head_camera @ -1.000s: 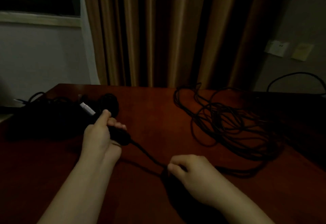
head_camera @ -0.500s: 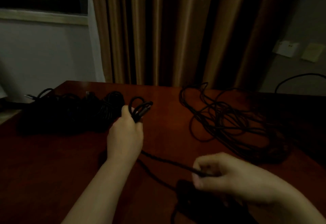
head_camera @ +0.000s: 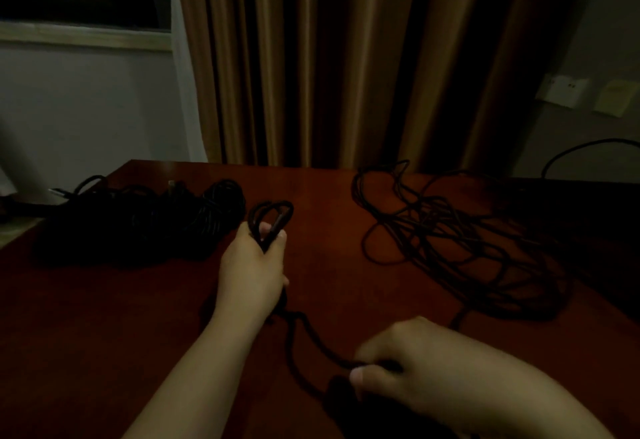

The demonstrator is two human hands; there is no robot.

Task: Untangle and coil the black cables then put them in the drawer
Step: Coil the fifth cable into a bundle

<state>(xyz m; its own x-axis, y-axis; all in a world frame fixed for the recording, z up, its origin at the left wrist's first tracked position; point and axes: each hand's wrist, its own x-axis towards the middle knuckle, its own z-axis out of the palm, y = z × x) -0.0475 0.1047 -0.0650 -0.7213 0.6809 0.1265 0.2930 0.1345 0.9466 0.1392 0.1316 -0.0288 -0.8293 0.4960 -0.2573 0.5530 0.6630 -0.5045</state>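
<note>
Above the dark red wooden counter (head_camera: 329, 203), near its middle: small coil of thin black cable (head_camera: 271, 219), several loops bunched together, gripped in the left hand (head_camera: 252, 267) with fingers and thumb curled round the base of the loops. Loops stand up past the fingertips. From under the left hand: one strand of the same cable runs down and toward the viewer to the right hand (head_camera: 408, 366), thumb and fingers pinching it just over the counter. Right of the coil, well apart: loose tangle of thin black cable (head_camera: 460, 241) spread flat on the counter. Left of the coil, near: dense heap of black cables (head_camera: 145, 224), detail lost in the dim light. Behind the counter: brown pleated curtain (head_camera: 329, 58). Far right of the curtain: white wall socket plate (head_camera: 561, 90).
</note>
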